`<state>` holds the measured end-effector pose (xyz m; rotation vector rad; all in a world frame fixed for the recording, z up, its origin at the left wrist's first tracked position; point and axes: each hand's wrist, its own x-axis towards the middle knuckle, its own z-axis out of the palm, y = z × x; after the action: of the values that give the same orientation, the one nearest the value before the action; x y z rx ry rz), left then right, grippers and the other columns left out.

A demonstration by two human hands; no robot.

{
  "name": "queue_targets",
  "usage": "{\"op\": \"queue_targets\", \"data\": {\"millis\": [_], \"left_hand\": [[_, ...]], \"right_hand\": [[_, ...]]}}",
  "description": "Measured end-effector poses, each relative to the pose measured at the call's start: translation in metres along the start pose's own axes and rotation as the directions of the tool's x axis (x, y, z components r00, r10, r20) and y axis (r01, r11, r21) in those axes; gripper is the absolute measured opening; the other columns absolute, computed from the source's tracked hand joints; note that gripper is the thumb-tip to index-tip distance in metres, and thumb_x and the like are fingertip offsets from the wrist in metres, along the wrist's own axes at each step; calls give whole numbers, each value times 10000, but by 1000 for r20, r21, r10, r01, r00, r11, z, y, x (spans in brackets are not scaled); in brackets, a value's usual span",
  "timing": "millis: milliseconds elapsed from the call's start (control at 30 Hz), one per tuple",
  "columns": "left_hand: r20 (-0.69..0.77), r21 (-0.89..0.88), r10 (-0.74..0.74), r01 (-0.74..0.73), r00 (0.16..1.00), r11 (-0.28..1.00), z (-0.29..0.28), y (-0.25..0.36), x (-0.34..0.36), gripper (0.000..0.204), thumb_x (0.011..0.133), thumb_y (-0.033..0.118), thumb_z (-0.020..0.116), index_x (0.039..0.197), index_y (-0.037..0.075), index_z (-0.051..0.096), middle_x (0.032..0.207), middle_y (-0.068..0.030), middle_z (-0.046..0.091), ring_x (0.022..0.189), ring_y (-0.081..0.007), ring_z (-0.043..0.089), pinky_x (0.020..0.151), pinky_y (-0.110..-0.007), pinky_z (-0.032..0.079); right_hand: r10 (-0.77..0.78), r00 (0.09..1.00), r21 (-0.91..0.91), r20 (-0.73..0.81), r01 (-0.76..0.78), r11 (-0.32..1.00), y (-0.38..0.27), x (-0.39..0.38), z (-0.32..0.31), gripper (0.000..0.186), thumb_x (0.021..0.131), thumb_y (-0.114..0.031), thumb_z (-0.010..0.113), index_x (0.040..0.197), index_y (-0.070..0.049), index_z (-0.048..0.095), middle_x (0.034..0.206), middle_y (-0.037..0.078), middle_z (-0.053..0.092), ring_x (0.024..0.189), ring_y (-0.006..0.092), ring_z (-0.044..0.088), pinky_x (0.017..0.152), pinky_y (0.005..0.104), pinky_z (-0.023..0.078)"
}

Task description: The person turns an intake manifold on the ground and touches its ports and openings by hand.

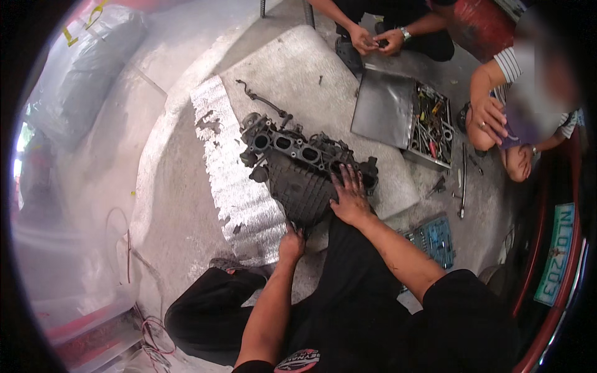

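Observation:
A dirty black intake manifold (303,189) with a row of oval ports lies in front of me, its ribbed body toward my knees. My left hand (291,244) is closed on its near lower edge, thumb up, with the other fingers partly hidden. My right hand (352,198) rests on the manifold's right end, fingers spread beside the last port. A thin dark hose or pipe (266,101) sticks out past the far left end. Under the left side runs a crinkled silver foil sheet (239,180).
A pale mat (298,62) lies beneath. To the right are an open metal toolbox (430,127), a blue socket set case (433,241) and a long ratchet handle (463,180). Two people sit nearby; one person's hands (376,41) hold something small and dark. A red car bumper (553,292) borders the right.

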<state>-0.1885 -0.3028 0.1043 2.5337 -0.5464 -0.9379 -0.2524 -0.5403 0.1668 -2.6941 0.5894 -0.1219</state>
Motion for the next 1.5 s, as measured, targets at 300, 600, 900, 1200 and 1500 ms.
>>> {"op": "queue_targets", "data": {"millis": [300, 600, 900, 1200, 1500], "left_hand": [[-27, 0, 51, -51, 998, 999, -9, -9, -12, 675, 985, 350, 518, 1448, -98, 317, 1063, -379, 647, 1036, -503, 637, 889, -553, 502], [75, 231, 190, -202, 979, 952, 39, -64, 58, 458, 889, 275, 618, 1122, -118, 601, 1110, -357, 652, 1083, -485, 634, 932, -511, 511], [160, 338, 183, -228, 970, 913, 24, -42, 53, 404, 909, 282, 584, 1057, -86, 662, 1137, -299, 678, 1072, -423, 667, 945, -472, 534], [3, 96, 309, -308, 951, 947, 26, -43, 37, 391, 869, 256, 582, 1009, -108, 610, 1004, -332, 680, 949, -477, 676, 849, -522, 547], [79, 359, 572, -559, 816, 748, 43, -87, 59, 359, 905, 258, 569, 975, -90, 618, 903, -275, 689, 840, -420, 702, 784, -468, 573]], "right_hand": [[473, 877, 277, 87, -477, 834, 33, -108, -41, 680, 843, -285, 733, 1432, -39, 498, 1592, 226, 266, 1473, 399, 264, 1204, 474, 261], [768, 622, 538, 149, -703, 465, 90, -216, 5, 544, 833, -281, 743, 1256, 42, 629, 1302, 259, 613, 1240, 391, 568, 1054, 422, 435], [880, 475, 660, -20, -655, 369, 61, -274, 11, 427, 913, -228, 682, 1236, 47, 639, 1164, 194, 693, 1097, 296, 651, 940, 365, 497], [439, 870, 106, -224, -426, 898, -25, -67, -27, 624, 858, -345, 749, 1378, -60, 554, 1447, 185, 487, 1351, 370, 422, 1114, 462, 362], [270, 954, -205, -128, -292, 934, -22, 27, 17, 506, 858, -295, 737, 1322, -125, 628, 1455, 156, 450, 1407, 343, 356, 1154, 554, 242]]}}
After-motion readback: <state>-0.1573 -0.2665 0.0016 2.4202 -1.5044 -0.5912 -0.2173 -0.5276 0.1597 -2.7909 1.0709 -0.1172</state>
